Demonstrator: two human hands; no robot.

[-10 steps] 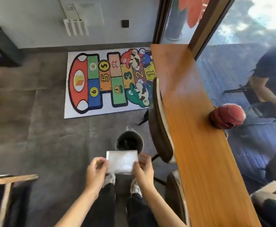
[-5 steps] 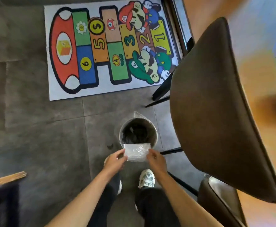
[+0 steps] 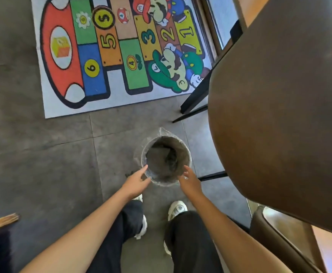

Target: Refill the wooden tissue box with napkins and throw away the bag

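Grey floor tiles [image 3: 43, 174] are carrying a lined waste bin [image 3: 166, 159] just ahead of the person's feet. Both the left hand [image 3: 136, 181] and right hand [image 3: 189, 179] are hovering spread wide and empty at its near rim. No bag is showing; it may be lying inside, though the dark interior is hiding it. Brushing the loose liner could tip the bin. The wooden tissue box is out of view.

Beyond the grey bin [image 3: 166, 159] with its clear liner, a white mat [image 3: 118, 52] is showing a hopscotch pattern of red, green, blue, orange and yellow squares with numbers. Right of the bin, a brown chair [image 3: 279, 115] is looming. The floor [image 3: 33, 154] is showing dark grey tiles.
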